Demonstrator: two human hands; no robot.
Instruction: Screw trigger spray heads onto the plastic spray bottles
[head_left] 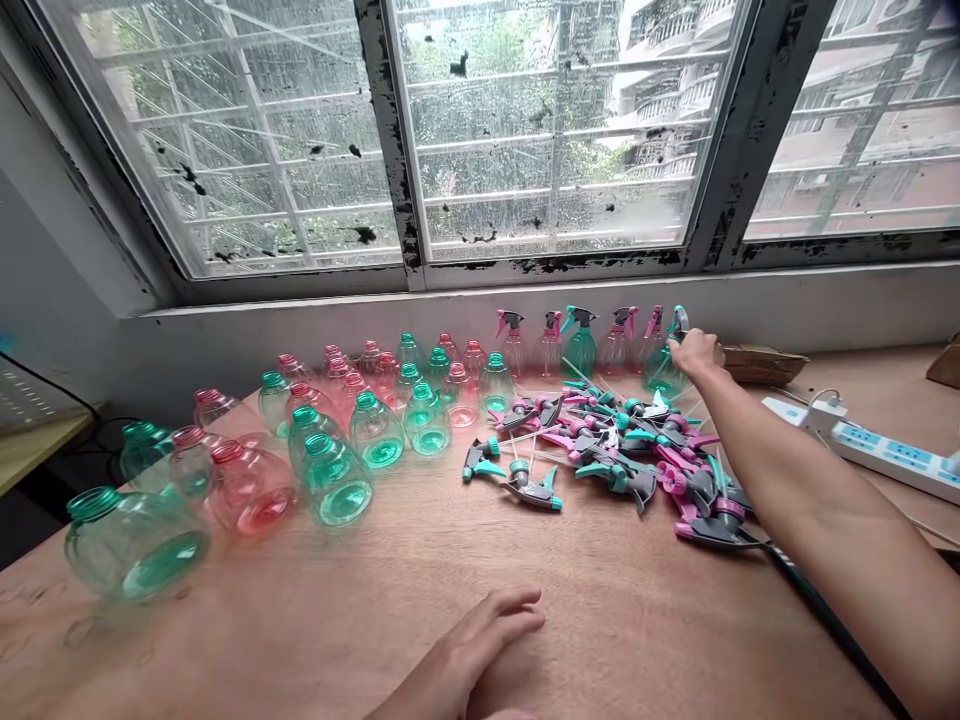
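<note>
My right hand (pixel 697 354) reaches to the back of the table, its fingers closed around the upper part of a green spray bottle (pixel 663 374). That bottle stands upright at the right end of a row of spray bottles with heads on, among them a green one (pixel 580 350) and a pink one (pixel 513 348). Near the front edge my left hand (pixel 484 640) is open, fingers stretched out, holding nothing. Between the hands lies a heap of loose trigger spray heads (pixel 622 440) in grey, pink and teal, some with thin tubes. A single spray head (pixel 532 487) lies nearest my left hand.
Many headless green bottles (pixel 336 480) and pink bottles (pixel 251 487) stand on the left of the wooden table (pixel 360 620). A white power strip (pixel 896 450) and a brown cardboard piece (pixel 765 364) lie at the right. Behind runs a wall below windows (pixel 555 130).
</note>
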